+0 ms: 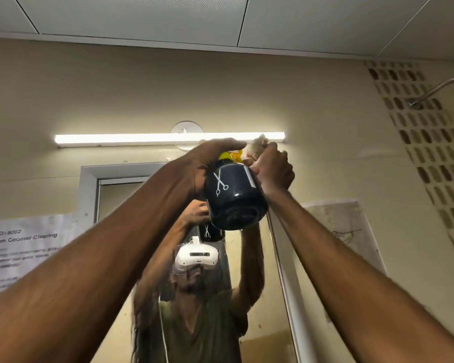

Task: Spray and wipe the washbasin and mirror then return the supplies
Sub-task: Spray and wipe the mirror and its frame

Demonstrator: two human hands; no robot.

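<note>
Both my arms are raised high in front of the mirror (121, 258). My left hand (207, 163) grips the top of a dark blue spray bottle (233, 197) with a white scissors mark and a yellow spray head (230, 155). The bottle's base tilts toward me. My right hand (273, 169) is curled round the bottle's right shoulder and holds a beige cloth (257, 148) bunched above its fingers. The mirror reflects a person with raised arms and the same bottle. The washbasin is out of view.
A lit tube light (142, 138) runs along the wall just above the mirror, behind my hands. A paper notice (19, 247) is stuck at the left, another sheet (344, 226) on the right wall. A shower pipe (438, 90) and a patterned vent strip (430, 142) are at the far right.
</note>
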